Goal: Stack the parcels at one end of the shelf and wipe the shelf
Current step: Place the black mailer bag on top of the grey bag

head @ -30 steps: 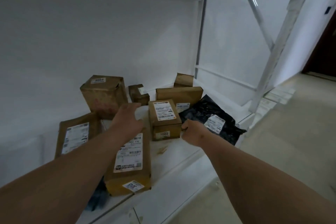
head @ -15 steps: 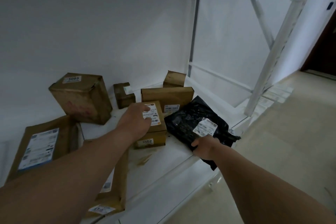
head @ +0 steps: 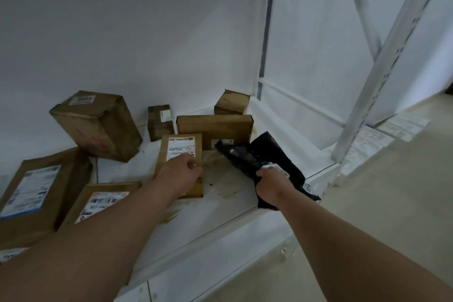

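parcels lie scattered on the white shelf (head: 228, 206). right hand (head: 270, 185) grips the near edge of the black plastic mailer (head: 255, 154), fingers curled round it; the bag is crumpled, glossy, with a white label, and sits at the right end by the front lip. left hand (head: 180, 174) rests on the small labelled box (head: 182, 148), fingers bent over its near end, though whether it truly grips i cannot tell. just beyond lies a flat brown carton (head: 215, 127); far left stands the tall box marked 3003 (head: 96, 125).
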`<state>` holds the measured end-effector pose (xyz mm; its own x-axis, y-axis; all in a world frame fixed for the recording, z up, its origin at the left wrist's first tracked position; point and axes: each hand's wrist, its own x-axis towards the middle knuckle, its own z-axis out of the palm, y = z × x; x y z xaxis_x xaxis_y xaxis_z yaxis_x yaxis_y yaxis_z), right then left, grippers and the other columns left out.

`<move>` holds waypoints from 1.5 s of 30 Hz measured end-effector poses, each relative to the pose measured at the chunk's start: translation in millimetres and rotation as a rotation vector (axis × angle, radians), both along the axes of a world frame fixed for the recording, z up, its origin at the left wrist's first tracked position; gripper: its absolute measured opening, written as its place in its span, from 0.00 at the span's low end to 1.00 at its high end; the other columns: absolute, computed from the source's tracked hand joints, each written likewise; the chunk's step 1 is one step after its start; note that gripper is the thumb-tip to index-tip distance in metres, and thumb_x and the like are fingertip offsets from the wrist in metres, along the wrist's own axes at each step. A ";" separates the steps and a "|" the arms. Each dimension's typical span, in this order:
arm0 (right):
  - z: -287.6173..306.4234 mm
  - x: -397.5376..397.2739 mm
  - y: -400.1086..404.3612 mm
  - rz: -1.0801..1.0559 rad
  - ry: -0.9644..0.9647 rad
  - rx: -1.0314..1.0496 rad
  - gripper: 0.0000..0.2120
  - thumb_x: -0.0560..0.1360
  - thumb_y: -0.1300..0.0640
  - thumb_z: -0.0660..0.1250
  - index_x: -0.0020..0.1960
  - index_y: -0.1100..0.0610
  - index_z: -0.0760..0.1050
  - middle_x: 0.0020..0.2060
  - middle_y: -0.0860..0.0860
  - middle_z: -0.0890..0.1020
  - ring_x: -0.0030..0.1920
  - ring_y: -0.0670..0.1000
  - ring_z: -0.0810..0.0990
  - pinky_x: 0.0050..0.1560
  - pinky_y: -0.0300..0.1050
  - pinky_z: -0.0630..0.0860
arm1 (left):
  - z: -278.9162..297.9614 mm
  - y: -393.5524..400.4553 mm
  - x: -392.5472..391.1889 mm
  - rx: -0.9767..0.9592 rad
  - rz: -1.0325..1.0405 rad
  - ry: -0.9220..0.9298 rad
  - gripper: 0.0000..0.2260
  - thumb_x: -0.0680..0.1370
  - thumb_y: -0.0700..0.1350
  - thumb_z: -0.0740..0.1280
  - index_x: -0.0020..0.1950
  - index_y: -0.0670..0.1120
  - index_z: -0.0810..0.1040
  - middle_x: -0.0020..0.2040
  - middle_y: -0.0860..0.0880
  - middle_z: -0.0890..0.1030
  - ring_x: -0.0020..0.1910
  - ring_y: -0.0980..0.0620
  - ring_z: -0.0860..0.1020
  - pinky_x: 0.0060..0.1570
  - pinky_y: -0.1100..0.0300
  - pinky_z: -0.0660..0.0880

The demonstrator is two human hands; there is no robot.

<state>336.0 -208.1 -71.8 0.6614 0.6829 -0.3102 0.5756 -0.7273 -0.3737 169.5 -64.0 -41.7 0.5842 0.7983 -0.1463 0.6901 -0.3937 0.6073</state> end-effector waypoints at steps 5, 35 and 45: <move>38.8 12.6 -16.6 -0.235 0.072 0.482 0.21 0.77 0.59 0.62 0.70 0.55 0.73 0.69 0.53 0.74 0.68 0.55 0.71 0.67 0.44 0.67 | 20.3 -26.2 21.5 -0.279 0.015 -0.149 0.20 0.80 0.60 0.59 0.66 0.50 0.72 0.57 0.50 0.75 0.54 0.51 0.74 0.58 0.53 0.73; 80.2 -129.0 64.7 -0.195 0.861 0.840 0.12 0.75 0.57 0.70 0.58 0.55 0.79 0.50 0.54 0.85 0.50 0.57 0.83 0.49 0.50 0.80 | 83.9 4.5 -191.1 -0.749 0.325 -0.875 0.10 0.78 0.43 0.64 0.57 0.45 0.81 0.54 0.40 0.84 0.55 0.39 0.81 0.57 0.45 0.76; 96.7 -266.1 150.1 0.023 0.741 0.840 0.03 0.77 0.57 0.66 0.50 0.52 0.78 0.50 0.53 0.84 0.52 0.57 0.82 0.59 0.60 0.78 | 77.1 68.3 -347.8 -0.343 0.628 -0.971 0.07 0.77 0.45 0.70 0.51 0.43 0.82 0.46 0.41 0.86 0.46 0.40 0.84 0.51 0.41 0.80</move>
